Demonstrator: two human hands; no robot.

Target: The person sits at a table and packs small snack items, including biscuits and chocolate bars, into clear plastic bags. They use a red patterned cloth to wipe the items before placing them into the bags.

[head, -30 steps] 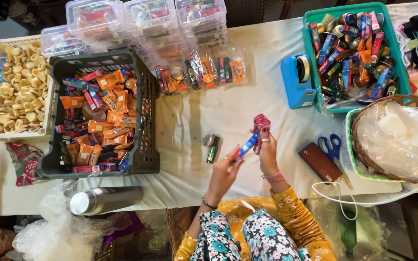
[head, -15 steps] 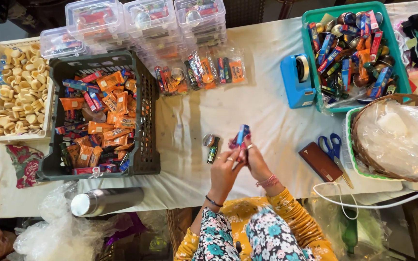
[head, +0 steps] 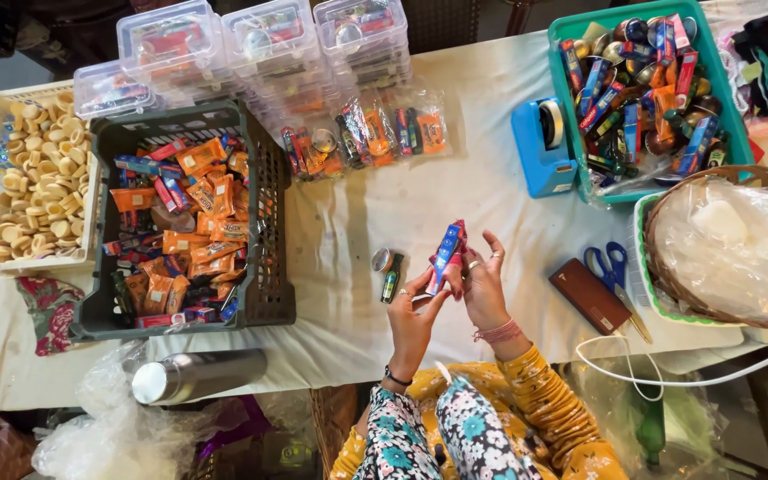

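Observation:
Both my hands hold a small bundle of red and blue wrapped packets [head: 448, 251] upright above the white table cloth [head: 455, 187]. My left hand [head: 412, 316] pinches its lower end. My right hand [head: 484, 286] grips it from the right side with fingers partly spread. A small round tin and a dark green tube [head: 388, 269] lie on the cloth just left of my hands.
A dark crate of orange and blue snack packets [head: 184, 218] stands at left, beside a white basket of biscuits [head: 33, 191]. Clear boxes [head: 260, 44], filled clear bags [head: 362, 133], blue tape dispenser [head: 541, 147], green basket [head: 646, 89], wicker basket [head: 722, 244], scissors [head: 611, 271], brown case [head: 590, 296], steel bottle [head: 193, 373].
My hands have drawn closer together around the bundle, and it has turned from tilted to nearly upright. The objects on the table stay where they were.

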